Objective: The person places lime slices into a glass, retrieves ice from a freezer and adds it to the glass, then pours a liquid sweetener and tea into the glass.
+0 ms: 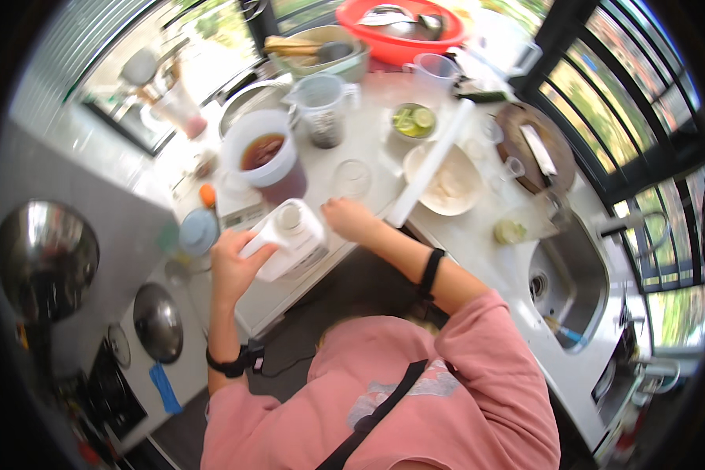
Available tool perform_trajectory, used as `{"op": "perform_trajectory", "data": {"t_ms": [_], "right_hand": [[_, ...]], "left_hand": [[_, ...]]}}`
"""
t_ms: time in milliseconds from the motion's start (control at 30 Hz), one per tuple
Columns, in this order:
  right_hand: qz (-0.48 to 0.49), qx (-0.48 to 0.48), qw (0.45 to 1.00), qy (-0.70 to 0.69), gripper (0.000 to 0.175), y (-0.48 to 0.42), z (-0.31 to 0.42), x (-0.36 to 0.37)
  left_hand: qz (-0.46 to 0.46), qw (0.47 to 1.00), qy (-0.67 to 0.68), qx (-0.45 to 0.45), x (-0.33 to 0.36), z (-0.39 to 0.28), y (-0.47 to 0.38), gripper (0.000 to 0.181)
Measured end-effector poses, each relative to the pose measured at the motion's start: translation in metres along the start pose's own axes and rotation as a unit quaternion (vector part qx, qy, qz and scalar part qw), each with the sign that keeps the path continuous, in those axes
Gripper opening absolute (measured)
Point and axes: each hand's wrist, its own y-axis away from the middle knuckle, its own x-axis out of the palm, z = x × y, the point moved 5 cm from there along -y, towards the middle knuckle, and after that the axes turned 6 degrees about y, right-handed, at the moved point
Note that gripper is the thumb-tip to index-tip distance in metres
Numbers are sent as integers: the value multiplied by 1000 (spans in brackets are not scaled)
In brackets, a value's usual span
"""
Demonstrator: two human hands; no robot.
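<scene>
My left hand (238, 258) grips the handle side of a white plastic jug (296, 249) with a round cap, held tilted over the counter's front edge. Close to the jug's right side is my right hand (346, 218), its fingers curled; whether it holds anything is hidden. Behind the jug, a tall translucent pitcher (282, 170) of reddish-brown liquid stands on what looks like a kitchen scale (244, 216). A round clear lid or dish (352, 178) lies beyond my right hand. Farther right, a long white bar (432, 164) lies across a white bowl (467, 182) with pale contents.
Measuring jugs (323, 108), a bowl of lime slices (414, 120) and a red basin (402, 29) stand farther back. A knife (537, 150) lies on a round wooden board (511, 135) at right, near the sink (570, 282). A blue-lidded container (198, 231) is at left.
</scene>
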Motion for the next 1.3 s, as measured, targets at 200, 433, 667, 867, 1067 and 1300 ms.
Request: {"op": "perform_trajectory", "data": {"t_ms": [200,433,667,867,1067,1300], "right_hand": [[-39,62,995,-61,23,33,-5,-17],[4,475,864,-167,35,233,-93,-81],[-358,631,678,-119,103,364,-125,-25],[-481,529,628,-306,77,360,-160,-47],[-466,608,632,-119,71,388,-214,-50],[-346,673,594,-274,72,344,-191,-9]], "left_hand": [[2,999,37,-26,10,21,3,23],[7,996,82,21,2,39,6,19],[-13,997,73,22,5,38,3,21],[-25,998,55,-15,1,37,10,18],[-64,993,81,-50,7,40,11,14],[-112,978,143,-103,6,51,30,12]]}}
